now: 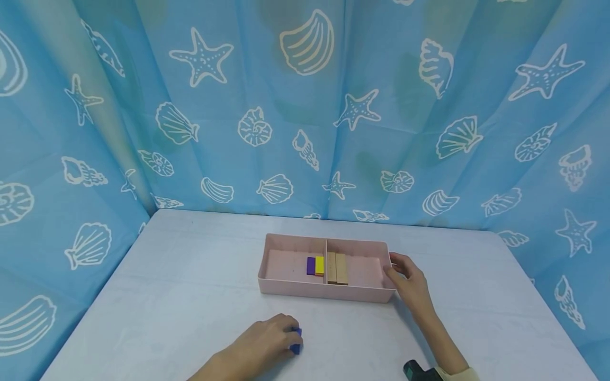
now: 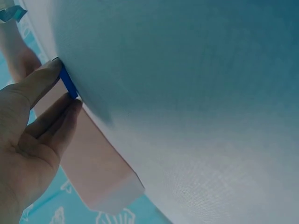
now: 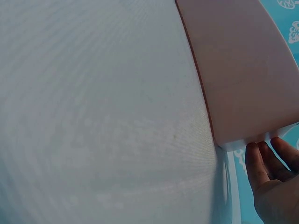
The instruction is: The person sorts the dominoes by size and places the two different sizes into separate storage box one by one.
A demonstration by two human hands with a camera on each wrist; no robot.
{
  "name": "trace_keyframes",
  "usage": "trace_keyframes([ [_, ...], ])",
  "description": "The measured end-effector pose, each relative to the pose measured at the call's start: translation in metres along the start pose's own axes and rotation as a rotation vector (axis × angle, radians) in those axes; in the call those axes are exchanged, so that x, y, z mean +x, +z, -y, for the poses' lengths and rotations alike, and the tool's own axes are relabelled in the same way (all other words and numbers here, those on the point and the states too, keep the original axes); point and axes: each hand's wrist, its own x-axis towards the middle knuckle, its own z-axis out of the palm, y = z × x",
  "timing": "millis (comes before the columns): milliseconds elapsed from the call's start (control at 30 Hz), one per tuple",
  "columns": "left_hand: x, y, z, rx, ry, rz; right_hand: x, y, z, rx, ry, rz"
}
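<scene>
My left hand (image 1: 262, 341) pinches a small blue block (image 1: 296, 347) between thumb and fingers, in front of the pink box. In the left wrist view the blue block (image 2: 68, 82) shows as a thin strip between the fingertips. The pink two-compartment box (image 1: 305, 289) stands mid-table. A purple block (image 1: 311, 266) and a yellow block (image 1: 320, 264) sit side by side against the divider in its left compartment. Two plain wooden blocks (image 1: 341, 269) lie in the right one, also by the divider. My right hand (image 1: 414, 288) grips the box's right end wall, thumb over the rim, fingers outside.
A white cloth covers the table (image 1: 162, 296). Blue curtains (image 1: 305, 106) with white shell and starfish prints hang behind it and along both sides. A dark device (image 1: 421, 372) is on the right forearm near the bottom edge.
</scene>
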Motion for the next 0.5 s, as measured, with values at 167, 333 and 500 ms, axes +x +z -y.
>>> trace_keyframes([
  [167, -0.0013, 0.0009, 0.0008, -0.005, 0.008, -0.034, 0.0006, 0.0006, -0.0007, -0.009, 0.006, -0.002],
  [333, -0.0014, -0.0019, 0.0017, -0.04, -0.009, -0.024, 0.0004, 0.0007, 0.0, -0.01, 0.01, 0.003],
  [500, -0.0011, -0.0053, 0.0038, -0.095, -0.044, -0.005, 0.0012, -0.0018, 0.0019, 0.008, 0.03, 0.033],
])
